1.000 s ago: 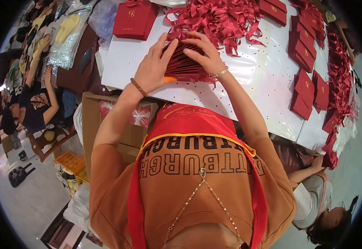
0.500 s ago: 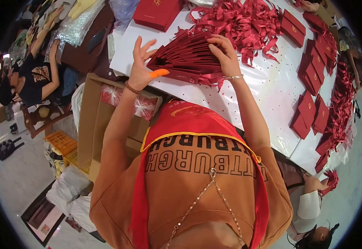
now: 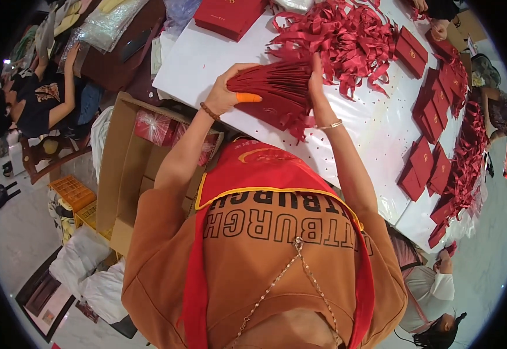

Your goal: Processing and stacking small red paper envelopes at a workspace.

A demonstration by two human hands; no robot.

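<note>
A thick stack of dark red paper gift bags (image 3: 268,90) with red ribbon ends stands tilted between my hands, its upper edges fanned. My left hand (image 3: 224,93) is closed round the stack's left end, an orange finger cot on the thumb, which presses the front face. Against the right end lies my right hand (image 3: 318,87), palm in, with its fingers stretched straight up; its thumb is hidden. Loose red ribbon hangs from the stack's lower right corner, above the white tabletop (image 3: 369,139).
Beyond the stack lies a heap of red ribbons (image 3: 340,41). More red bags (image 3: 230,17) are piled at the far left, others (image 3: 431,107) at the right. An open cardboard box (image 3: 114,157) with red wrapped packs stands left of me. Other people sit around.
My left hand has moved right and closed round the stack's left end. The fan of bags has narrowed and stands more upright. My right hand's fingers have straightened along the right end.
</note>
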